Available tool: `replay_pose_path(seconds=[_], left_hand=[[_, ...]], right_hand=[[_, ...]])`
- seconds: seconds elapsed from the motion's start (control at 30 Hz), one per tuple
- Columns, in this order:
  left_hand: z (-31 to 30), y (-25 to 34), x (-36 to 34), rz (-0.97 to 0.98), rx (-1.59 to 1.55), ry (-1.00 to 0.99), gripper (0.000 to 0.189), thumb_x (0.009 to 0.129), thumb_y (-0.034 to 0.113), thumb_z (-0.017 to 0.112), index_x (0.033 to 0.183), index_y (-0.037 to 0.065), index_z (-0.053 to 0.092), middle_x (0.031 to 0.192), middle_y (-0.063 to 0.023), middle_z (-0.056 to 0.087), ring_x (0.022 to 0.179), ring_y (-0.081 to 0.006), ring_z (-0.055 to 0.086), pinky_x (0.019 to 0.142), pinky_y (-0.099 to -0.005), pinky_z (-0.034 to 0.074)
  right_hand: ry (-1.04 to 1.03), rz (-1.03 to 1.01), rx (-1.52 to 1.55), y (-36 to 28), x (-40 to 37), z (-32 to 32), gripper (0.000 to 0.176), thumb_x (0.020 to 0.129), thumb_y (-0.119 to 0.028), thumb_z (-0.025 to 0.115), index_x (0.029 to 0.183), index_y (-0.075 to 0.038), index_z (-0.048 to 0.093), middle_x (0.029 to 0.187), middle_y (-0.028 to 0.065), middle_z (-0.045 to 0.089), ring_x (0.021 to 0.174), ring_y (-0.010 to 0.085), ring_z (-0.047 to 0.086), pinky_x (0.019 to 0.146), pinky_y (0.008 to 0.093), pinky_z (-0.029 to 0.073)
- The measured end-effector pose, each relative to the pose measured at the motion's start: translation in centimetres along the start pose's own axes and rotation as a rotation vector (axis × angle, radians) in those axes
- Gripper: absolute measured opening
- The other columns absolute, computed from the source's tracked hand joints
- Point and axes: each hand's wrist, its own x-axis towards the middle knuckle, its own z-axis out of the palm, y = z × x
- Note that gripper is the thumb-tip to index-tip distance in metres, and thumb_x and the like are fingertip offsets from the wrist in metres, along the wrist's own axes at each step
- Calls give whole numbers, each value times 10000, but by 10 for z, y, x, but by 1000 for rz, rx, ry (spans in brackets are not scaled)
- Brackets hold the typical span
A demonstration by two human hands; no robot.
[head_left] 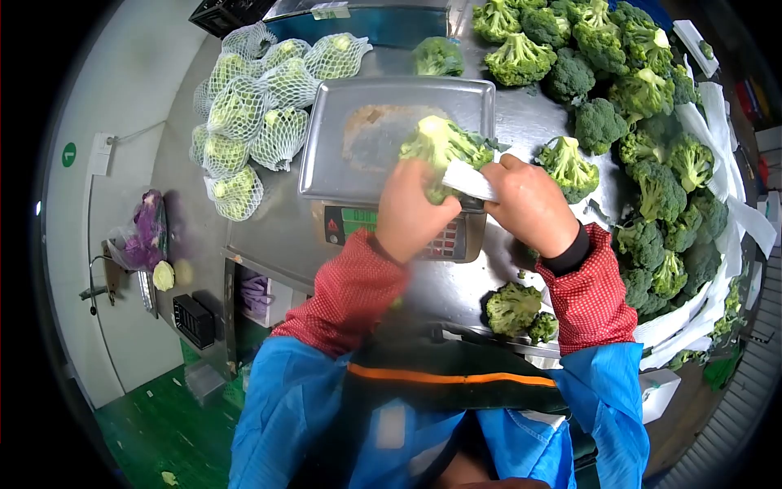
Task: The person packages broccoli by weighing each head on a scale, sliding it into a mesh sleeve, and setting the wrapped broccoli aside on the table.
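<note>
My left hand [410, 213] is closed around a broccoli head [440, 145], its pale cut stem turned up toward me. In my right hand [528, 200] is a knife [468, 179] with a broad, whitish blade lying against the side of that broccoli. Both hands are over the front edge of a weighing scale [326, 134], whose metal pan is stained. Below the pan, a green display [358, 217] and keys show partly behind my left wrist. Another broccoli head [568, 169] lies just beyond my right hand.
Net-wrapped broccoli heads [238, 110] are stacked left of the scale. A large pile of loose broccoli [660, 191] fills the right side. Trimmed broccoli pieces [513, 310] lie near the front edge. One head [437, 57] sits behind the scale, near a blue-sided container [383, 33].
</note>
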Motion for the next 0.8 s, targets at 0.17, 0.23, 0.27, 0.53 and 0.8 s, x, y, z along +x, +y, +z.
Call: replay_pose_path(seconds=[0.17,0.23,0.27,0.53,0.8], left_hand=[[-3,6,1,-2,-34,-48,381,649,155,697,946,-17,531,919,-195,541,860,-375,545,753,-433,458],[-3,5,2,54,-42,-52,389,653,158,696,958,-20,534,923,-197,545,872,-375,547,769,-432,459],[-3,4,2,24,-45,-47,384,650,148,696,954,-19,531,899,-171,535,835,-327,544,748,-400,460],[1,3,1,-44,-34,-51,367,640,131,700,912,-16,503,859,-129,511,761,-230,532,703,-337,463],[-1,1,1,115,-35,-24,432,666,207,769,931,-22,515,907,-197,548,856,-378,558,748,-425,461]], right_hand=[[-22,-11,-59,-9,5,0,241,667,-60,700,866,0,578,809,184,578,722,384,615,660,442,518],[38,-30,29,-12,6,3,258,670,-51,696,897,1,584,836,182,585,732,382,616,664,437,518],[66,-41,72,-12,7,5,268,671,-46,693,912,2,587,850,180,588,737,381,617,666,435,518],[268,-49,301,4,-7,32,380,700,-5,643,1075,-16,581,956,168,603,837,379,611,730,416,516],[277,-146,109,-7,-13,38,411,679,70,594,1074,-39,558,883,148,551,742,352,600,624,406,511]])
